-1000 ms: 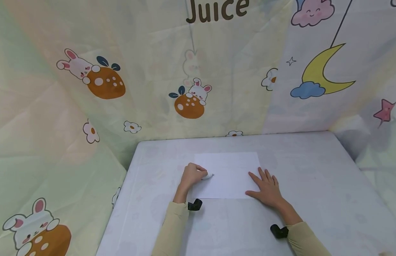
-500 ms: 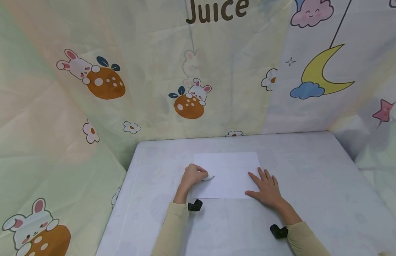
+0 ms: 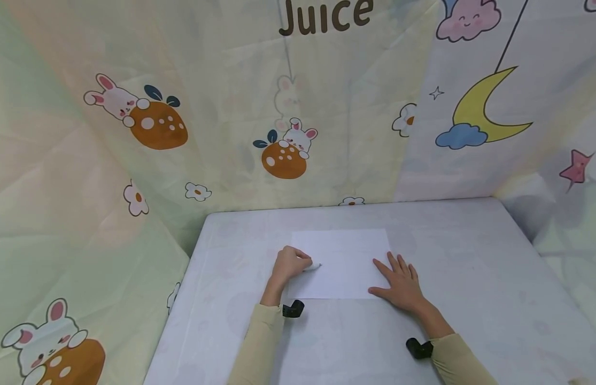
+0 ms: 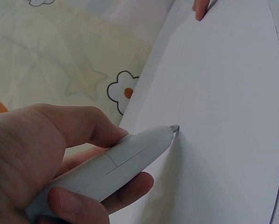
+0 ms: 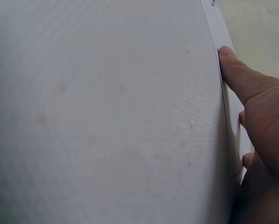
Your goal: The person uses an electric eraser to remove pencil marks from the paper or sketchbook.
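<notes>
My left hand point(image 3: 292, 263) holds a thick white pen point(image 4: 135, 154) with a narrow grey tip, thumb and fingers curled around its barrel. The pen's tip is right at the surface of a white sheet of paper point(image 3: 348, 254), over its left part. Around the tip the paper looks plain white in the left wrist view. My right hand point(image 3: 401, 283) lies with spread fingers on the sheet's right edge. In the right wrist view its thumb point(image 5: 240, 74) presses flat along the near paper edge.
The sheet lies on a table with a pale patterned cover point(image 3: 346, 342). Behind and beside the table hangs a printed cloth point(image 3: 221, 107) with rabbits, fruit and a moon. A black bracket point(image 3: 294, 308) is on the left wrist, another black bracket point(image 3: 419, 348) on the right.
My left hand and the pen have shifted slightly right and toward me, then a little back to the left. My right hand has stayed in place on the paper.
</notes>
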`<state>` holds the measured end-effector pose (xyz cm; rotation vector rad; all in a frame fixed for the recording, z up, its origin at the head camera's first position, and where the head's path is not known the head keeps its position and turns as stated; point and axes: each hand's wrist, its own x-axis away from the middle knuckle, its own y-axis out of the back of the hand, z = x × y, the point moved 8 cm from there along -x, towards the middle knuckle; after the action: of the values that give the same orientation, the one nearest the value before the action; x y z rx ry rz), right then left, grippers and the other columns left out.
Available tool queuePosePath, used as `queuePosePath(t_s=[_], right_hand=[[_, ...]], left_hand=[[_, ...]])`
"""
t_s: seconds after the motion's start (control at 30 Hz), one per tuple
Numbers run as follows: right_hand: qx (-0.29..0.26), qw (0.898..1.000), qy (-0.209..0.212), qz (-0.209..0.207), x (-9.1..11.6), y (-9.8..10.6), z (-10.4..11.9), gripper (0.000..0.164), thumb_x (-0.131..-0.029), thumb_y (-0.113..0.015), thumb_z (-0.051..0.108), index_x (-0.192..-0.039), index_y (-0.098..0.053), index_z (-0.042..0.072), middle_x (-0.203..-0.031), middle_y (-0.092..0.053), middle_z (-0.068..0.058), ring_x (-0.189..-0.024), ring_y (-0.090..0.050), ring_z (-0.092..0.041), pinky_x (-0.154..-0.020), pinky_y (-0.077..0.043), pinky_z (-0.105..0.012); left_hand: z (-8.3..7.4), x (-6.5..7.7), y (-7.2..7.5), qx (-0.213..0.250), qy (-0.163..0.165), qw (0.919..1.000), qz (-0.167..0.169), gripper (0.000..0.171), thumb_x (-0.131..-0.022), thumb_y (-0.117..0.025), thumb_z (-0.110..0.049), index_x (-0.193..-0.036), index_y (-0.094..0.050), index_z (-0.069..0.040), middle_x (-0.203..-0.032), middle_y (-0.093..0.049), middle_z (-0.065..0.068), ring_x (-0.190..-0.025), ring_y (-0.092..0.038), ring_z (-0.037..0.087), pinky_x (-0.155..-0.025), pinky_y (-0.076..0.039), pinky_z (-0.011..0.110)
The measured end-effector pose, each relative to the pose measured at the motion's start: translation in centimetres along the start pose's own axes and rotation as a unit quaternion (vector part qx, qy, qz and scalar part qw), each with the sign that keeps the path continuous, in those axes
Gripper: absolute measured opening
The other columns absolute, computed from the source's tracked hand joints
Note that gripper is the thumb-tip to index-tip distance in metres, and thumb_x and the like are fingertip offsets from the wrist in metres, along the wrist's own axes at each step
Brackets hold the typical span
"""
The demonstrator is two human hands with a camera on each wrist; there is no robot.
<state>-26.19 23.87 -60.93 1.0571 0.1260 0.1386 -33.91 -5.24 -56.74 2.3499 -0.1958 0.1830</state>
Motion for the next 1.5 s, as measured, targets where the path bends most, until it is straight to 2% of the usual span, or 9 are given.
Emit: queuePosePath(t_s=[0.37, 0.77, 0.87, 1.0, 1.13, 1.23, 1.5], right_hand=[[-0.003, 1.0, -0.002, 0.002, 0.08, 0.05, 0.16, 0.085, -0.079, -0.073, 0.053, -0.145, -0.044, 0.008, -0.153, -0.018, -0.031, -0.139, -0.007, -0.053, -0.104, -0.001, -0.068], [0.001, 1.0, -0.002, 0.001, -0.03, 0.04, 0.08, 0.086, -0.079, -0.072, 0.054, -0.145, -0.044, 0.008, -0.154, -0.018, -0.03, -0.139, -0.007, -0.053, -0.104, -0.001, -0.068], [-0.003, 1.0, 0.001, 0.003, -0.01, -0.04, 0.16, 0.086, -0.079, -0.072, 0.055, -0.145, -0.044, 0.008, -0.154, -0.018, -0.031, -0.139, -0.007, -0.053, -0.104, -0.001, -0.068], [-0.002, 1.0, 0.0, 0.002, -0.01, 0.06, 0.18, 0.086, -0.079, -0.072, 0.055, -0.146, -0.044, 0.008, -0.154, -0.018, -0.031, -0.139, -0.007, -0.053, -0.104, -0.001, -0.068], [-0.001, 1.0, 0.0, -0.001, 0.07, 0.19, 0.11, 0.085, -0.079, -0.072, 0.054, -0.146, -0.044, 0.008, -0.154, -0.018, -0.03, -0.14, -0.006, -0.052, -0.104, 0.0, -0.068], [-0.001, 1.0, 0.0, 0.003, 0.16, 0.16, 0.09, 0.086, -0.08, -0.071, 0.055, -0.146, -0.044, 0.009, -0.154, -0.017, -0.03, -0.14, -0.006, -0.052, -0.104, 0.0, -0.067], [-0.004, 1.0, 0.006, -0.004, 0.2, 0.08, 0.17, 0.085, -0.08, -0.071, 0.055, -0.146, -0.044, 0.009, -0.154, -0.018, -0.03, -0.14, -0.007, -0.052, -0.104, -0.001, -0.068]], left_hand=[[-0.21, 0.08, 0.03, -0.004, -0.005, 1.0, 0.004, 0.012, -0.08, -0.073, -0.021, -0.084, -0.079, -0.011, -0.074, -0.068, 0.0, -0.063, -0.06, 0.015, -0.056, -0.046, 0.03], [-0.25, -0.06, 0.01, 0.0, -0.01, 0.9999, -0.002, 0.013, -0.079, -0.073, -0.022, -0.085, -0.079, -0.012, -0.082, -0.07, 0.003, -0.068, -0.059, 0.015, -0.058, -0.047, 0.03], [-0.16, 0.02, 0.13, -0.002, -0.002, 1.0, -0.008, 0.012, -0.078, -0.074, -0.021, -0.083, -0.079, -0.012, -0.08, -0.069, 0.003, -0.066, -0.059, 0.015, -0.057, -0.047, 0.03], [-0.39, 0.0, -0.11, 0.007, -0.008, 0.9999, 0.005, 0.012, -0.078, -0.073, -0.021, -0.083, -0.079, -0.012, -0.075, -0.069, 0.001, -0.064, -0.061, 0.016, -0.057, -0.047, 0.031], [-0.42, -0.05, -0.02, 0.009, -0.012, 0.9999, -0.001, 0.012, -0.078, -0.072, -0.022, -0.083, -0.079, -0.013, -0.079, -0.07, 0.001, -0.068, -0.06, 0.015, -0.058, -0.048, 0.031], [-0.04, -0.02, 0.15, 0.006, -0.002, 1.0, -0.007, 0.012, -0.078, -0.073, -0.021, -0.083, -0.079, -0.012, -0.08, -0.07, 0.002, -0.069, -0.06, 0.016, -0.058, -0.048, 0.031], [-0.28, -0.44, -0.41, 0.002, -0.017, 0.9998, 0.009, 0.013, -0.078, -0.073, -0.023, -0.082, -0.079, -0.013, -0.074, -0.068, -0.002, -0.064, -0.06, 0.014, -0.057, -0.047, 0.03]])
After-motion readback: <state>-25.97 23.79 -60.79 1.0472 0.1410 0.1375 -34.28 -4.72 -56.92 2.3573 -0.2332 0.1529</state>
